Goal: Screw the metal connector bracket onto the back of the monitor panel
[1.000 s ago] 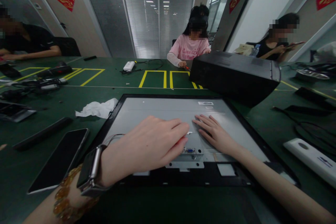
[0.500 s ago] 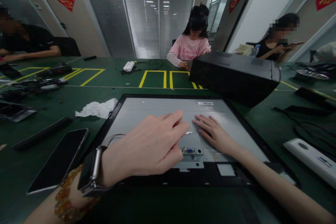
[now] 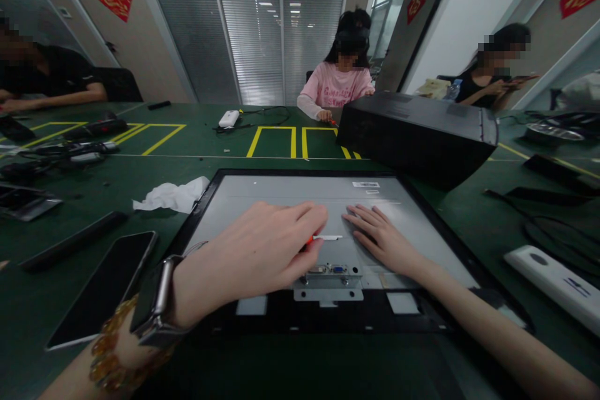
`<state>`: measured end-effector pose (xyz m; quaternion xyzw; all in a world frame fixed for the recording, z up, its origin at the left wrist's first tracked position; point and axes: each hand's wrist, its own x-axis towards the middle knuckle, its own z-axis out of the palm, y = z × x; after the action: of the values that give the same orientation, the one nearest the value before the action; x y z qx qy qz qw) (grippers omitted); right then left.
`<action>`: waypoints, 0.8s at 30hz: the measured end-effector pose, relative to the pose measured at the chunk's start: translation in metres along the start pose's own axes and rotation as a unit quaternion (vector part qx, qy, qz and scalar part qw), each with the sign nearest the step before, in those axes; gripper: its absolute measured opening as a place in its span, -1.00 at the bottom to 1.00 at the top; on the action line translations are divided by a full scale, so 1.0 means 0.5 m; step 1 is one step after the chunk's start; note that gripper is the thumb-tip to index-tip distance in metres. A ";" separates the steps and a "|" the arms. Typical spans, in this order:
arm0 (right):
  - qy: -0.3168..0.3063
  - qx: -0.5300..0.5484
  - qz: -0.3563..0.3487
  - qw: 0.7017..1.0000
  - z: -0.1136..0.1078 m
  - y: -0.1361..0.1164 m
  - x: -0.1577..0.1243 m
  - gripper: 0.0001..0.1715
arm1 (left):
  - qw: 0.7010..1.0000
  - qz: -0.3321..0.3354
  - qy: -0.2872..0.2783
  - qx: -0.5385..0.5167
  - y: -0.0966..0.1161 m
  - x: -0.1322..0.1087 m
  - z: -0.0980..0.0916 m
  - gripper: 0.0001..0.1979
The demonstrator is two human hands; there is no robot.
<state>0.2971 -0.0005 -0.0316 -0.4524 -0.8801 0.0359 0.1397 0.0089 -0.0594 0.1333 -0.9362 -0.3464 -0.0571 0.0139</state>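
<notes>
A monitor panel point(image 3: 300, 190) lies back side up on the green table, its grey metal back framed in black. My left hand point(image 3: 269, 250), with a watch and bead bracelet on the wrist, is above its middle. The fingers are closed around an orange-handled screwdriver point(image 3: 310, 240), mostly hidden by the hand. Just below the fingers shows a metal port bracket point(image 3: 328, 294) with a blue video connector point(image 3: 338, 269). My right hand point(image 3: 387, 240) lies flat on the grey back, fingers spread, holding nothing.
Left of the panel are a phone point(image 3: 105, 287), a black bar point(image 3: 75, 240) and a crumpled tissue point(image 3: 171, 194). A large black casing point(image 3: 417, 137) stands behind right. A white power strip point(image 3: 553, 284) lies right. A co-worker in pink point(image 3: 340, 87) sits opposite.
My left hand has shifted slightly left and away from the bracket, uncovering more of the bracket and some of the orange handle. My right hand stays in place on the panel.
</notes>
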 end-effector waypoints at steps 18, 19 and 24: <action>0.001 0.000 -0.003 1.000 0.003 0.001 -0.001 -0.48 | 0.998 -0.011 -0.027 -0.053 0.004 -0.007 -0.013 -0.90; -0.001 -0.002 -0.003 1.000 0.003 0.001 -0.001 -0.48 | 0.998 -0.015 -0.027 -0.053 0.004 -0.008 -0.012 -0.90; -0.003 -0.006 -0.002 1.000 0.003 -0.001 -0.001 -0.48 | 0.999 -0.020 -0.022 -0.040 0.005 -0.010 -0.008 -0.93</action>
<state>0.2966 -0.0013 -0.0329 -0.4509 -0.8818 0.0321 0.1346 0.0065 -0.0647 0.1366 -0.9300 -0.3627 -0.0504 -0.0322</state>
